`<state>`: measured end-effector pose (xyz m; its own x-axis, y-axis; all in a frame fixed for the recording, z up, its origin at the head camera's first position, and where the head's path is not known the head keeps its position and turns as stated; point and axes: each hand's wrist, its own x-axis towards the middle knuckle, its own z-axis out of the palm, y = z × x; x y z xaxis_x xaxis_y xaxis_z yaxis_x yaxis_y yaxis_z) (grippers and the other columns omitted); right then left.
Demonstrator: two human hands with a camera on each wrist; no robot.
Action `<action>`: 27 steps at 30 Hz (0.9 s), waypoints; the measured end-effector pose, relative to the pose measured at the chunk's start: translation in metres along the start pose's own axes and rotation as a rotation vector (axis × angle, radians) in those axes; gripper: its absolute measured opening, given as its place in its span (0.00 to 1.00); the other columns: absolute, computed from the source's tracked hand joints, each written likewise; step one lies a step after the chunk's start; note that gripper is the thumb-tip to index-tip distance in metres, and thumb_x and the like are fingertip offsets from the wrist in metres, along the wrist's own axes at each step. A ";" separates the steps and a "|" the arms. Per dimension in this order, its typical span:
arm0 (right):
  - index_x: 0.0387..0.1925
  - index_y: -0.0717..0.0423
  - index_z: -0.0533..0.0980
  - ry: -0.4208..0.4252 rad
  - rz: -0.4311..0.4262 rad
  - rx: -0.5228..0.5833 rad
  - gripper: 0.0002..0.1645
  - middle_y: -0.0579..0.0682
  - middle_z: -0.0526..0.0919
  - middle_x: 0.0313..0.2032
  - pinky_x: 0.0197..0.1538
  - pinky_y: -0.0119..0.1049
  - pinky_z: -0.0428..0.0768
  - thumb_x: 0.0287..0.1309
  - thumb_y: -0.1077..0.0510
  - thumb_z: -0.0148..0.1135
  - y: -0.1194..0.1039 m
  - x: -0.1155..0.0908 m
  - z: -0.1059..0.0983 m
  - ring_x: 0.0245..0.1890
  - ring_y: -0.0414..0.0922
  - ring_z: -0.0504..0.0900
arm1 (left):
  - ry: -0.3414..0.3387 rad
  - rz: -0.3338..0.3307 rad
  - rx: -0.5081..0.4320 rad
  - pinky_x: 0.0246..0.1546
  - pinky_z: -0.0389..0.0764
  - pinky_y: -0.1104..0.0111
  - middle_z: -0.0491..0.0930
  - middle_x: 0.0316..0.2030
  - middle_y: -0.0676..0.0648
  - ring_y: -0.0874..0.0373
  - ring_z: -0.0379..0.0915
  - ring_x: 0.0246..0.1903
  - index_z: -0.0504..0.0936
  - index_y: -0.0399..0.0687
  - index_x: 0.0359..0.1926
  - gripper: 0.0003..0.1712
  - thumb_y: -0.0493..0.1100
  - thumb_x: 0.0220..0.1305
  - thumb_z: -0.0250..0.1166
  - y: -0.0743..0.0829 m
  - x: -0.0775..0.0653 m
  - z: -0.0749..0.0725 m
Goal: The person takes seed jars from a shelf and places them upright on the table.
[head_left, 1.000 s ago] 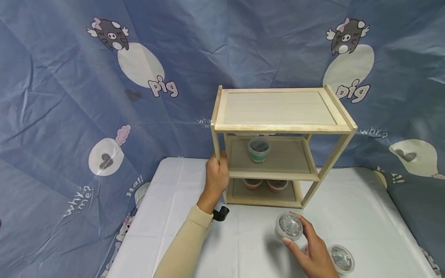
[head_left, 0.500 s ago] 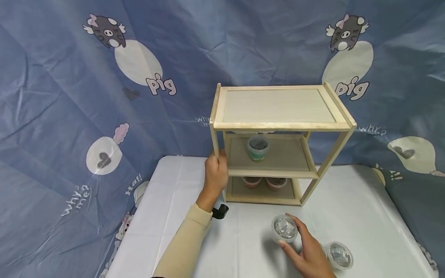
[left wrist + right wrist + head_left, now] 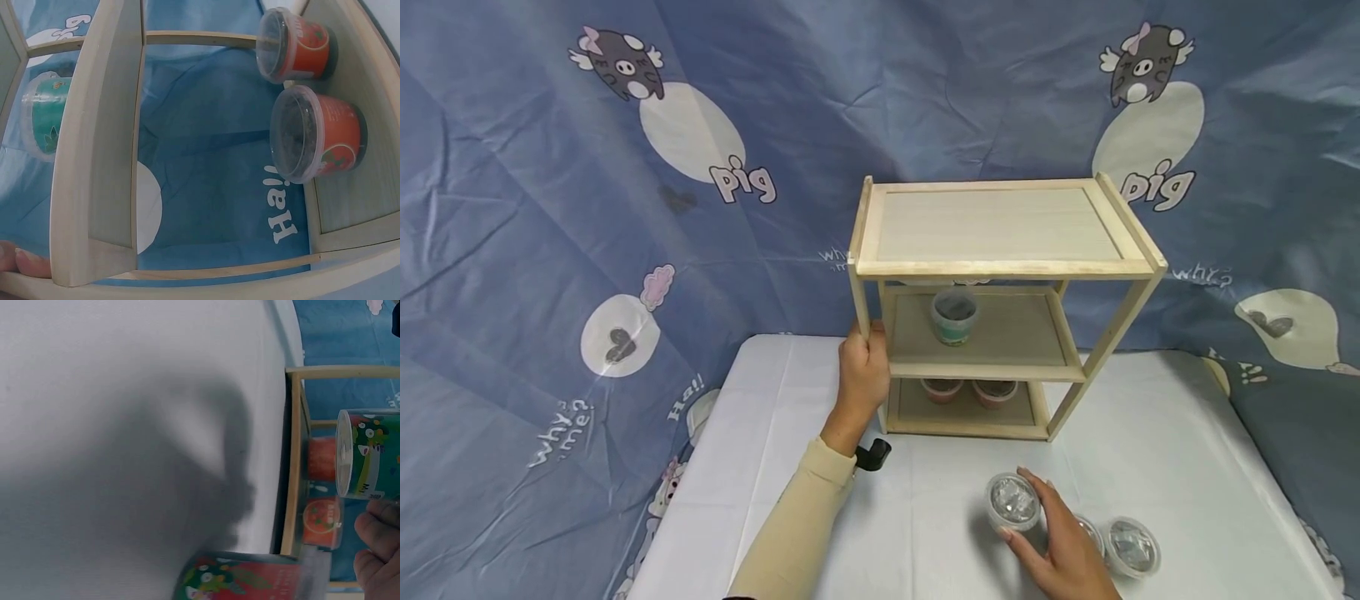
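My left hand point(image 3: 861, 371) grips the left front post of a small wooden shelf rack point(image 3: 1000, 225). My right hand point(image 3: 1063, 546) holds a clear-lidded plastic tub point(image 3: 1012, 502) above the white table in front of the rack, thumb on one side and fingers on the other. Its label shows green with a cartoon figure in the right wrist view. A green-labelled tub point(image 3: 955, 321) stands on the middle shelf, towards the left. On the bottom shelf are two orange-red tubs point(image 3: 315, 134), side by side. The right hand partly covers a tub point(image 3: 1092, 533) on the table.
Another lidded tub point(image 3: 1132, 547) sits on the table beside the partly covered one, right of my right hand. A red-and-green label shows on a tub point(image 3: 244, 578) at the bottom of the right wrist view. Blue printed cloth point(image 3: 805, 108) hangs behind the rack.
My right hand and its tub have shifted slightly left and towards me, uncovering more of the tub beside it. My left hand keeps its hold on the post. The head view has tilted slightly.
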<state>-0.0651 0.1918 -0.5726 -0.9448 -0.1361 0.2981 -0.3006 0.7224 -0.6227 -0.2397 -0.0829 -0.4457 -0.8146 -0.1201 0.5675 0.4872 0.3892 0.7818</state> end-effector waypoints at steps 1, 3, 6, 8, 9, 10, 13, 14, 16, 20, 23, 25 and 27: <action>0.69 0.45 0.62 0.000 0.004 -0.002 0.49 0.47 0.73 0.61 0.53 0.52 0.73 0.49 0.41 0.73 0.001 -0.001 0.001 0.59 0.50 0.73 | 0.001 -0.001 0.004 0.14 0.56 0.65 0.57 0.15 0.51 0.59 0.50 0.14 0.64 0.49 0.29 0.18 0.50 0.77 0.42 0.000 0.000 0.000; 0.68 0.46 0.63 0.015 -0.007 -0.011 0.49 0.50 0.74 0.60 0.54 0.55 0.70 0.47 0.41 0.74 0.003 -0.003 0.002 0.60 0.57 0.72 | 0.002 -0.005 -0.001 0.15 0.56 0.65 0.57 0.15 0.51 0.59 0.50 0.14 0.64 0.48 0.29 0.18 0.50 0.77 0.42 -0.001 0.000 -0.001; 0.68 0.49 0.65 0.025 -0.008 -0.016 0.49 0.55 0.73 0.60 0.54 0.60 0.68 0.46 0.41 0.75 0.006 -0.006 0.004 0.60 0.67 0.68 | -0.008 -0.005 -0.013 0.14 0.57 0.65 0.57 0.15 0.51 0.58 0.50 0.14 0.66 0.46 0.31 0.18 0.50 0.77 0.42 0.000 0.000 -0.002; 0.68 0.48 0.64 0.022 0.010 -0.020 0.49 0.56 0.73 0.60 0.54 0.61 0.68 0.46 0.41 0.75 0.007 -0.009 0.004 0.60 0.69 0.67 | -0.013 -0.006 -0.023 0.14 0.56 0.65 0.57 0.15 0.51 0.58 0.50 0.13 0.66 0.45 0.31 0.18 0.50 0.77 0.41 -0.001 0.000 -0.001; 0.68 0.48 0.64 0.016 0.020 -0.020 0.49 0.57 0.73 0.60 0.54 0.62 0.67 0.46 0.41 0.75 0.007 -0.010 0.004 0.60 0.69 0.66 | -0.015 -0.008 -0.029 0.13 0.56 0.65 0.57 0.14 0.51 0.58 0.50 0.13 0.66 0.45 0.31 0.18 0.49 0.77 0.41 -0.001 0.000 -0.001; 0.68 0.48 0.64 0.011 0.035 -0.021 0.49 0.57 0.73 0.61 0.54 0.62 0.67 0.46 0.40 0.75 0.008 -0.012 0.004 0.61 0.70 0.66 | -0.016 -0.011 -0.034 0.13 0.56 0.65 0.57 0.14 0.51 0.58 0.50 0.12 0.66 0.45 0.30 0.18 0.49 0.77 0.41 -0.001 0.000 -0.001; 0.68 0.47 0.63 -0.025 0.094 -0.041 0.49 0.59 0.72 0.61 0.54 0.65 0.66 0.48 0.38 0.72 0.008 -0.017 0.004 0.61 0.71 0.64 | -0.009 -0.021 -0.035 0.13 0.56 0.65 0.57 0.14 0.51 0.58 0.50 0.13 0.64 0.48 0.28 0.19 0.50 0.77 0.42 -0.001 0.000 0.001; 0.68 0.48 0.63 -0.038 0.111 -0.050 0.49 0.60 0.72 0.61 0.53 0.65 0.66 0.48 0.37 0.72 0.008 -0.019 0.004 0.61 0.71 0.64 | -0.008 -0.023 -0.034 0.14 0.56 0.66 0.57 0.14 0.51 0.58 0.50 0.13 0.64 0.48 0.28 0.19 0.50 0.77 0.42 0.000 0.000 0.001; 0.68 0.48 0.63 -0.058 0.141 -0.065 0.49 0.60 0.72 0.61 0.52 0.68 0.66 0.49 0.35 0.70 0.008 -0.021 0.004 0.61 0.72 0.64 | -0.004 -0.023 -0.032 0.14 0.57 0.65 0.57 0.14 0.51 0.58 0.50 0.13 0.63 0.48 0.27 0.19 0.51 0.77 0.42 0.000 0.000 0.001; 0.68 0.50 0.62 -0.058 0.136 -0.077 0.49 0.59 0.71 0.62 0.56 0.66 0.64 0.49 0.36 0.71 0.011 -0.023 0.006 0.62 0.71 0.63 | 0.000 -0.013 -0.017 0.14 0.57 0.65 0.57 0.14 0.51 0.59 0.50 0.13 0.64 0.48 0.28 0.19 0.51 0.77 0.42 0.000 0.000 0.001; 0.68 0.53 0.63 -0.032 0.071 -0.097 0.51 0.59 0.70 0.63 0.66 0.54 0.57 0.47 0.38 0.73 0.015 -0.023 0.008 0.63 0.65 0.65 | 0.002 -0.008 -0.005 0.14 0.57 0.65 0.57 0.14 0.51 0.58 0.50 0.13 0.64 0.49 0.28 0.19 0.51 0.77 0.42 0.000 0.000 0.001; 0.67 0.55 0.64 -0.021 0.029 -0.130 0.51 0.58 0.70 0.63 0.71 0.41 0.47 0.46 0.38 0.73 0.017 -0.023 0.010 0.63 0.62 0.66 | -0.006 -0.006 -0.012 0.13 0.57 0.66 0.57 0.14 0.51 0.58 0.50 0.12 0.64 0.49 0.28 0.18 0.51 0.77 0.42 0.000 0.000 0.000; 0.66 0.57 0.65 -0.021 -0.015 -0.173 0.51 0.58 0.70 0.63 0.71 0.32 0.39 0.46 0.37 0.73 0.019 -0.023 0.011 0.63 0.60 0.68 | -0.014 -0.008 -0.022 0.13 0.56 0.66 0.57 0.14 0.51 0.58 0.50 0.12 0.64 0.49 0.29 0.18 0.50 0.77 0.41 -0.001 0.000 0.000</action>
<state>-0.0504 0.2016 -0.5996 -0.9434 -0.1607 0.2900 -0.2895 0.8257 -0.4842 -0.2401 -0.0833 -0.4459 -0.8227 -0.1099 0.5577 0.4875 0.3682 0.7917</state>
